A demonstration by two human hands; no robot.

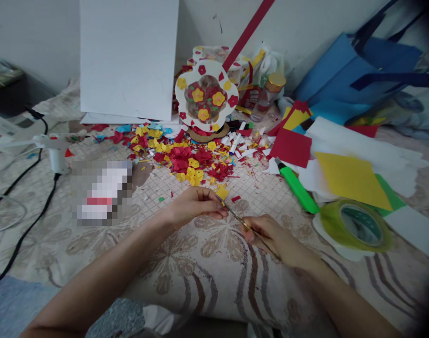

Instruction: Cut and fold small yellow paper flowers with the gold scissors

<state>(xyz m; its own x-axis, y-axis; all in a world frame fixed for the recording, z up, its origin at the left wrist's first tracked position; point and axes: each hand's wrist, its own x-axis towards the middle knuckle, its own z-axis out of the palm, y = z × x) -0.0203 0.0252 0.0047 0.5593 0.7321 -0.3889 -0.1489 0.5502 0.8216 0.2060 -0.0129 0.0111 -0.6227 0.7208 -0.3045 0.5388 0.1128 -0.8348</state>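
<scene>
Low over the patterned cloth, my left hand [200, 204] is closed, its fingertips pinching a small yellow paper piece [222, 191]. My right hand [270, 234] grips a slim metal tool [235, 215] that looks like tweezers. The tool points up and left, and its tip meets the yellow piece at my left fingertips. Just beyond my hands lies a pile of red and yellow paper flowers [186, 159] among scraps. A white scalloped paper frame [184, 105] with red and yellow flowers stands upright behind the pile.
To the right are a green box cutter [299, 190], a tape roll [336, 225], a yellow paper sheet [351, 178] and a red sheet [292, 146]. A glue gun [55, 152] with a black cord stands left, near a blurred-out object [103, 192]. A blue bag [341, 70] leans behind.
</scene>
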